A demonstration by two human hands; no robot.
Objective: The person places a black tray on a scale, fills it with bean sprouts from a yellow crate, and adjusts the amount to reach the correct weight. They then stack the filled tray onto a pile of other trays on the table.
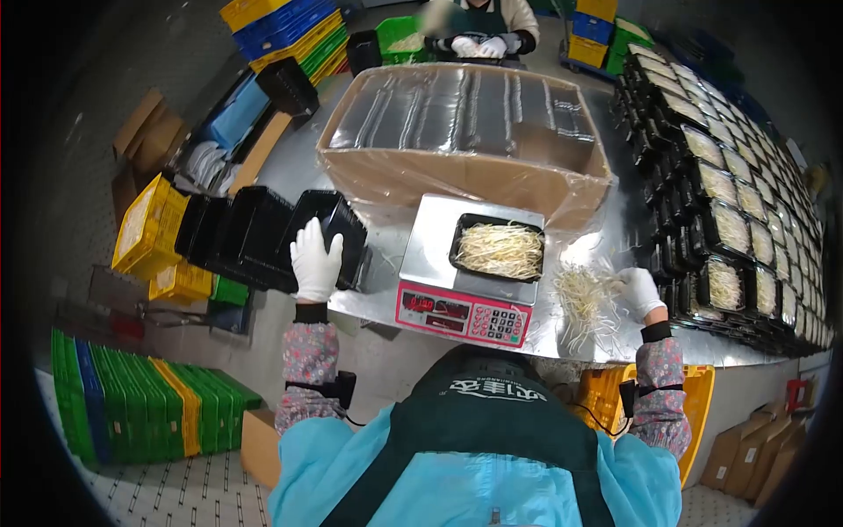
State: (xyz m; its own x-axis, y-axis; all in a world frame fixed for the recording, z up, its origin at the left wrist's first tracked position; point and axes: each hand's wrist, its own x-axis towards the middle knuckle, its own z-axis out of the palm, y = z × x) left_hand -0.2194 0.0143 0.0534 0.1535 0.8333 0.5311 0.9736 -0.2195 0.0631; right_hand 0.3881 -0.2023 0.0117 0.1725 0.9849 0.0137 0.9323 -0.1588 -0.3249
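My left hand point(316, 262), in a white glove, has its fingers spread against the front of a stack of nested black plastic trays point(255, 230). To its right, a digital scale point(430, 250) with a red front panel carries a black tray of bean sprouts point(500, 250). Loose bean sprouts point(581, 299) lie in a heap on the metal table point(386, 255), right of the scale. At the heap's right edge my gloved right hand point(639, 292) is curled, its fingertips at the sprouts; the finger pads are hidden.
A large carton point(457, 180) of plastic-wrapped black trays stands behind the scale. Packed sprout trays point(729, 228) rise in high stacks on the right. Across the table a co-worker's gloved hands point(483, 46) work at something dark. Yellow crates point(151, 230) stand left.
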